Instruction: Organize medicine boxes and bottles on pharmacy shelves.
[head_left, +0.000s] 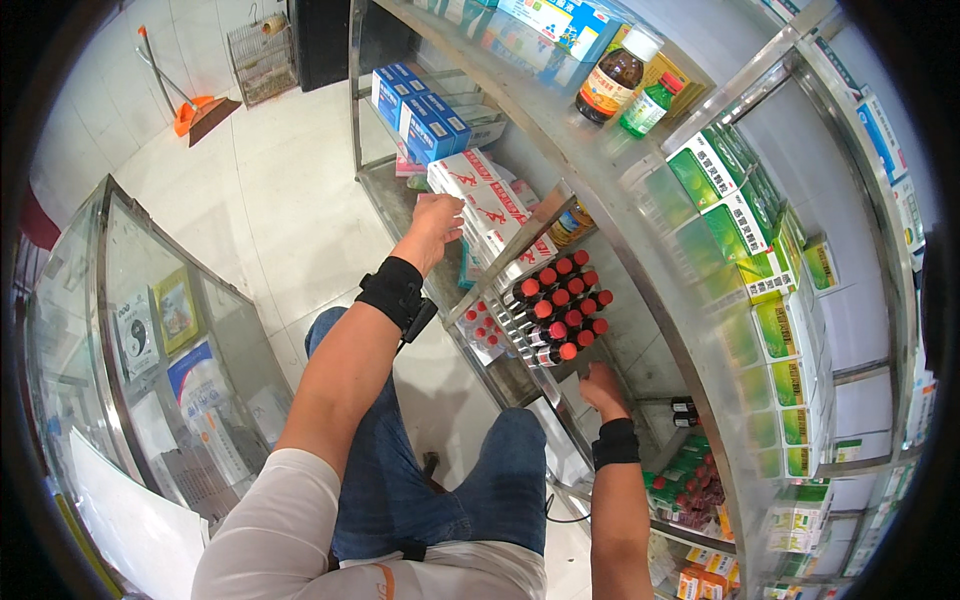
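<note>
My left hand (433, 229) is beside the near edge of a stack of white boxes with red print (491, 206). Its fingers are loosely bent and a little apart, with nothing seen in them; whether they touch a box is unclear. Dark bottles with red caps (562, 307) stand in close rows on the glass-and-metal shelf. Just past the front end of those rows is my right hand (602, 390), low over the same shelf. Its fingers are curled and partly turned from view, so any small thing inside is hidden. Both wrists wear black straps.
Blue boxes (420, 112) sit at the shelf's far end. Overhead, a glass shelf (555, 127) carries a brown bottle (611, 75), a green bottle (651, 105) and green-and-white boxes (724, 195). A glass display case (247, 330) stands left. A dustpan (191, 112) lies by the wall.
</note>
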